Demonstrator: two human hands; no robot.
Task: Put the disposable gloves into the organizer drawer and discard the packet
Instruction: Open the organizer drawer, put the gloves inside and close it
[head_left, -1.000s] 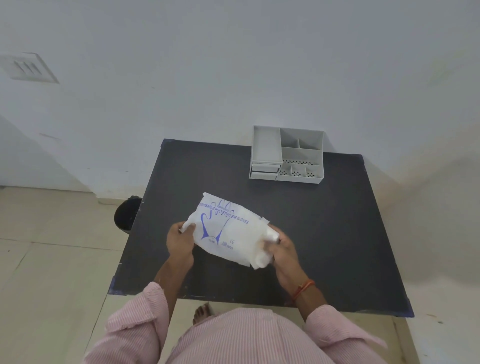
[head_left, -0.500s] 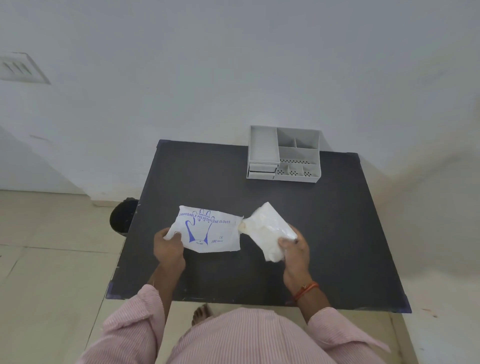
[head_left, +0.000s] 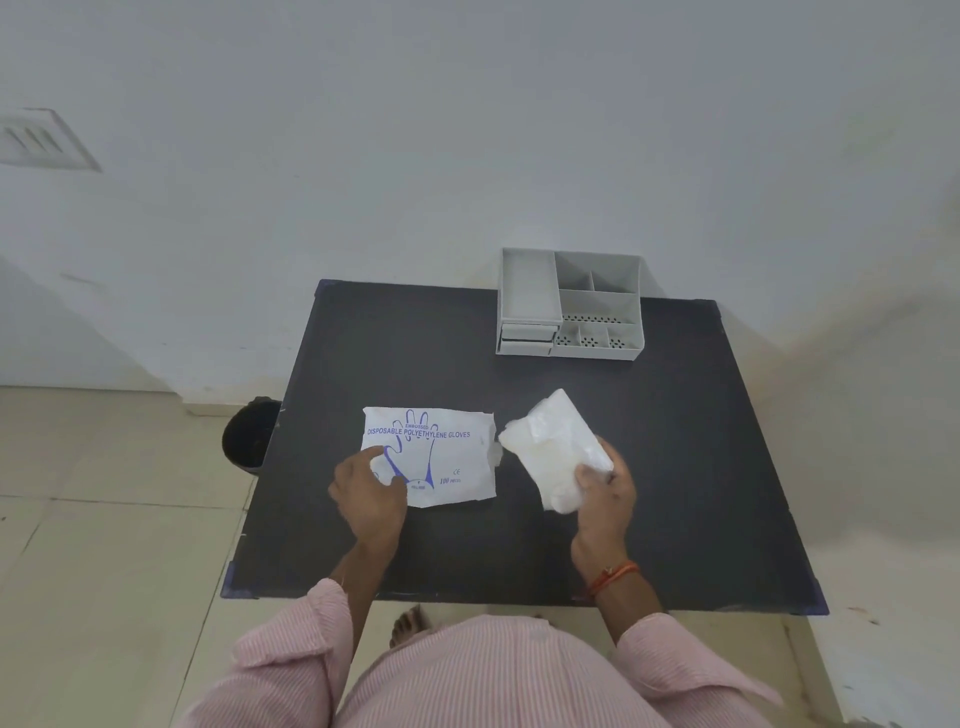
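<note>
In the head view, the gloves (head_left: 553, 449) are now fully out of the packet (head_left: 441, 452), which lies flat well in front of the organizer (head_left: 571, 304), its corner pinched by the left hand (head_left: 370, 491); the right hand (head_left: 605, 491) grips the gloves, ready for the drawer.

The left hand (head_left: 369, 493) grips the lower-left corner of the flattened packet (head_left: 441, 457), printed side up, over the dark counter (head_left: 675, 467). The right hand (head_left: 605, 493) grips the gloves (head_left: 550, 452), just beside the packet. The grey organizer (head_left: 571, 304) stands at the counter's far edge.
</note>
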